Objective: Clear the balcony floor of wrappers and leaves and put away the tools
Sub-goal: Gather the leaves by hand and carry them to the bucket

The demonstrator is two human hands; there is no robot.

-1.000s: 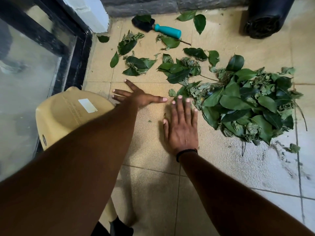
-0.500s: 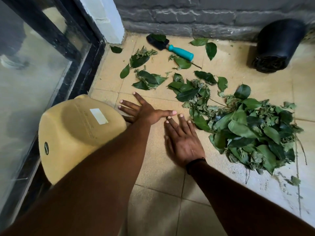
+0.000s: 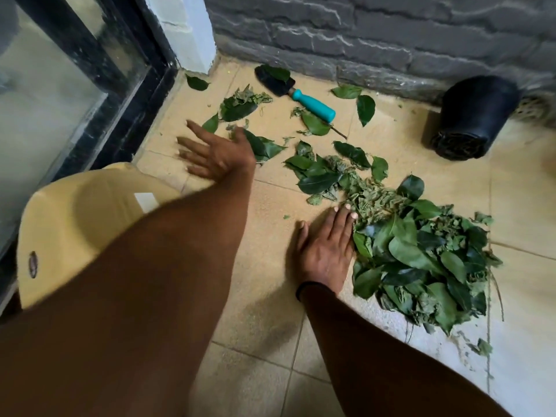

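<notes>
A heap of green leaves lies on the tan floor tiles at the right. My right hand lies flat on the floor, fingers straight, its edge against the left side of the heap. Spread and blurred, my left hand hovers over the tiles further back, touching loose leaves at its thumb side. More loose leaves are scattered toward the wall. A trowel with a teal handle and black blade lies near the wall, a leaf on its blade.
A tan plastic container lies on its side at the left, under my left forearm. A black plant pot lies tipped over at the back right. Grey stone wall behind, a black-framed glass door at the left.
My left hand has moved away from my right hand, back and left toward the loose leaves. My right hand has slid right against the heap. The view has tilted up.
</notes>
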